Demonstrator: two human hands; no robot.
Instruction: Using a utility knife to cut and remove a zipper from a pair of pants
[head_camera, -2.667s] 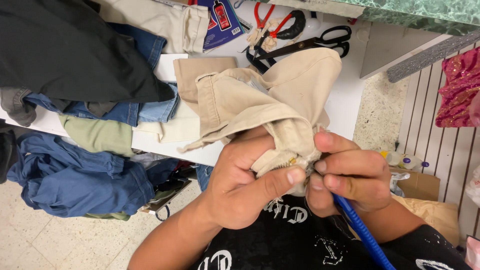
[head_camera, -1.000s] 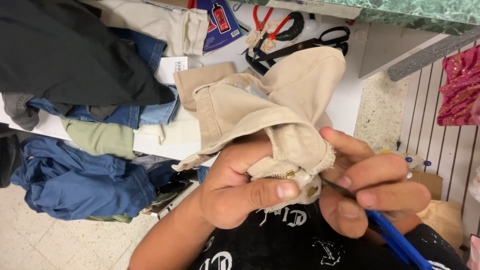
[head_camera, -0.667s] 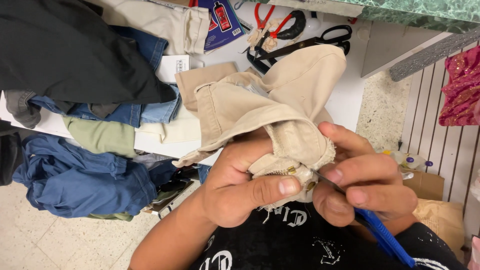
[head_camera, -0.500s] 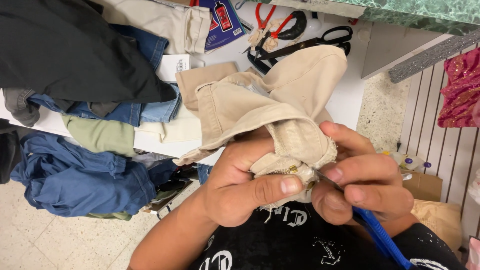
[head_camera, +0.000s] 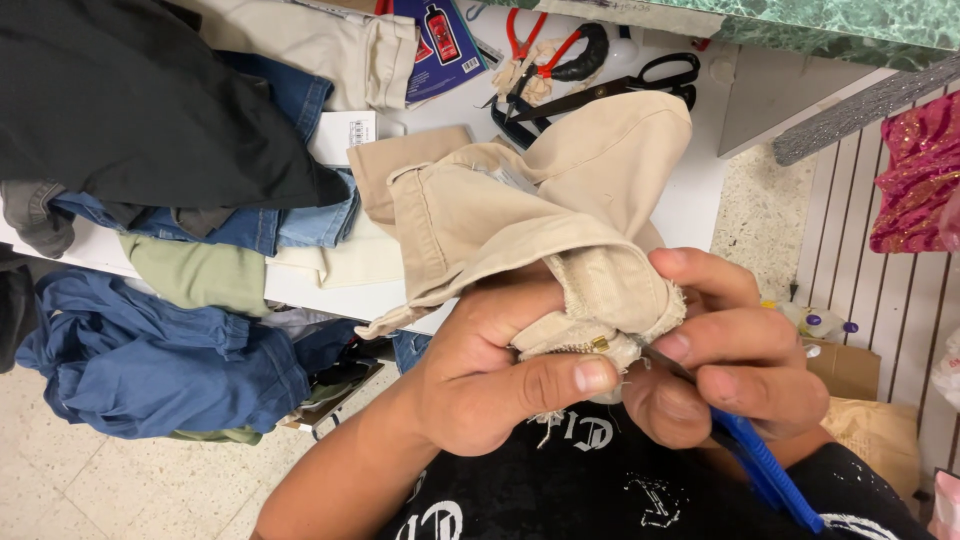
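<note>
The beige trousers (head_camera: 520, 210) run lengthwise from the hands up toward the scissors (head_camera: 610, 90). The left hand (head_camera: 500, 380) is closed tight on their frayed edge. The right hand (head_camera: 730, 365) pinches a blue-handled tool (head_camera: 765, 470), tip pointing left into that edge.

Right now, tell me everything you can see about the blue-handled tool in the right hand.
The blue-handled tool has a ribbed blue handle, plastic by its look, and a thin dark metal tip. The right hand pinches it between thumb and fingers, the handle slanting down toward the person's black shirt. The tip points left into the frayed edge of the beige trousers, which the left hand bunches.
</note>
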